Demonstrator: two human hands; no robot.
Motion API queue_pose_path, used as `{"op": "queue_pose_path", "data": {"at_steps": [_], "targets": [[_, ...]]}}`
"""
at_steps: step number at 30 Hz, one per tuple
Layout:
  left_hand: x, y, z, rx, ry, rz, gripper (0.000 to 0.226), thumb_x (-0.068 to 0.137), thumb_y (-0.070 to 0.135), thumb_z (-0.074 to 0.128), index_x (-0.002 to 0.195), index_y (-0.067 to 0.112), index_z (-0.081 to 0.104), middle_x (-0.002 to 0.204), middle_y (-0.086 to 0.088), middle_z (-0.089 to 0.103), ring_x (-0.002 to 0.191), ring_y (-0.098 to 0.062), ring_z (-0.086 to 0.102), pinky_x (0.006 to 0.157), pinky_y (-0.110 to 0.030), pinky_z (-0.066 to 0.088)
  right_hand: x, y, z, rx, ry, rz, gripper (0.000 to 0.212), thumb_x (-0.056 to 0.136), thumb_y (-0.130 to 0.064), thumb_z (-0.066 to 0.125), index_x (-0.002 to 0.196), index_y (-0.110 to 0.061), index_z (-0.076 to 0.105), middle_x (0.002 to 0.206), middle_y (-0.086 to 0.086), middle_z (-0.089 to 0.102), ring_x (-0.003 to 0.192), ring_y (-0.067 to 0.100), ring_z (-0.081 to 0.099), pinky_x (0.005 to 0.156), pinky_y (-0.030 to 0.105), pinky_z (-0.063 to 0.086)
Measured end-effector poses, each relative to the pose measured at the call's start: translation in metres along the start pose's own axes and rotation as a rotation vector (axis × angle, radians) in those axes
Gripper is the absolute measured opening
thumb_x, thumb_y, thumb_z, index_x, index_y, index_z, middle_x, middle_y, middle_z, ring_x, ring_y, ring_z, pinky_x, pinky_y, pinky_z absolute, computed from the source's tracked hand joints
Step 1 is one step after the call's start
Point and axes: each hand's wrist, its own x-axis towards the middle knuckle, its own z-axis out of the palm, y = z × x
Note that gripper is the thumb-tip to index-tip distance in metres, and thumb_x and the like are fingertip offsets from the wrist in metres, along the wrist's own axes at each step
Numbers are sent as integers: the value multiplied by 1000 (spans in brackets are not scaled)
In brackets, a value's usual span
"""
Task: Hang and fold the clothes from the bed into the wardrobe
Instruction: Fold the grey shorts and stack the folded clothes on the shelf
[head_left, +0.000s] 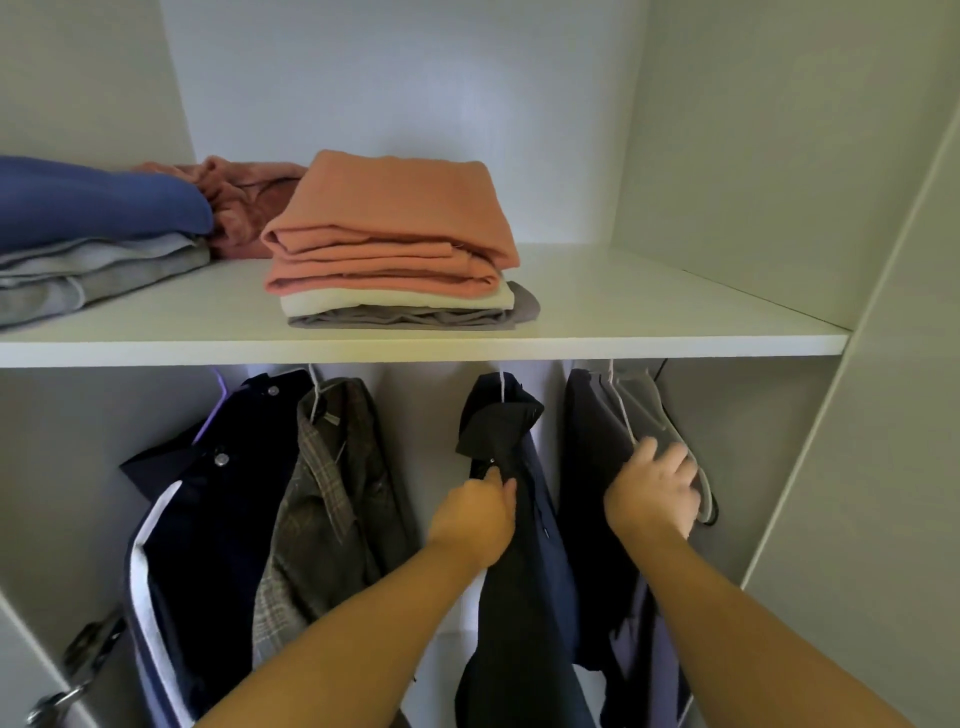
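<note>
Two hands work under the shelf (675, 312). Left hand (475, 512) pinches the dark shirt (524, 597), which hangs below the middle of the shelf's front edge. Right hand (652, 491) is blurred against the grey hangers (649, 402) toward the right end; I cannot tell its grip. Folded orange pile (389, 218) sits mid-shelf.

shelf (649, 312) hides tops of hangers (502, 388); right hand (652, 486) fingers blurred; blue pile (93, 202) cut off at left.
</note>
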Motion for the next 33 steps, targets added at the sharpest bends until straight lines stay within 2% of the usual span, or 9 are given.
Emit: {"op": "queue_pose_path", "data": {"at_steps": [3, 6, 10, 14, 20, 23, 26, 30, 33], "targets": [[-5, -52, -24, 114, 355, 165, 31, 105, 37, 39, 120, 21, 61, 99, -2, 65, 79, -20, 63, 58, -30, 45, -6, -29, 4, 150, 180, -219, 38, 93, -27, 58, 126, -11, 49, 117, 16, 50, 102, 33, 53, 77, 44, 51], [-3, -122, -46, 253, 566, 25, 32, 91, 26, 64, 120, 12, 63, 111, -12, 59, 96, -32, 56, 73, -43, 49, -23, -74, 0, 331, 154, -370, 34, 100, -42, 47, 123, -17, 50, 114, 9, 55, 96, 25, 59, 71, 41, 56], [-13, -178, -67, 278, 262, -404, 68, 100, 44, 50, 154, 8, 30, 140, -19, 46, 117, -38, 51, 84, -46, 47, -50, -122, 7, 301, -93, -363, 50, 99, -52, 46, 133, -18, 36, 128, 12, 48, 103, 29, 61, 71, 38, 57], [-26, -196, -53, 256, 8, -418, 77, 101, 21, 43, 161, 12, -5, 134, -14, 58, 108, -32, 64, 76, -39, 47, -61, -128, 23, 201, -336, -316, 58, 98, -27, 56, 145, -18, 23, 130, 17, 52, 106, 32, 62, 79, 40, 56], [-18, -147, -38, 243, -4, -320, 83, 96, -1, 44, 160, 7, -9, 123, -15, 65, 99, -30, 68, 79, -40, 55, -64, -117, 26, 175, -364, -398, 65, 96, -4, 53, 150, -17, 19, 105, 12, 62, 86, 25, 61, 71, 38, 52], [-14, -117, -28, 171, -11, -291, 82, 99, 4, 44, 160, 10, -10, 120, -16, 65, 97, -32, 67, 81, -44, 57, -63, -114, 23, 183, -378, -392, 67, 96, -3, 53, 152, -18, 18, 112, 13, 62, 94, 28, 65, 80, 40, 57], [-12, -96, -22, 128, -19, -297, 84, 99, 5, 47, 160, 12, -11, 120, -17, 65, 99, -32, 67, 82, -43, 56, -62, -108, 15, 148, -391, -411, 71, 96, -4, 53, 154, -19, 15, 114, 13, 63, 94, 27, 66, 74, 37, 55], [-17, -94, -31, 73, 13, -322, 70, 107, 35, 36, 162, 18, -5, 127, -13, 61, 100, -31, 65, 77, -41, 54, -69, -107, -7, -34, -379, -388, 77, 89, -20, 67, 150, -16, 20, 135, 16, 42, 108, 28, 58, 69, 33, 46], [-50, -102, -49, 136, 161, -262, 63, 107, 50, 24, 161, 17, 16, 137, -9, 55, 111, -27, 61, 74, -38, 51, -88, -124, -31, -57, -271, -446, 57, 88, -27, 69, 134, -14, 37, 133, 15, 40, 108, 28, 55, 68, 33, 49]]}}
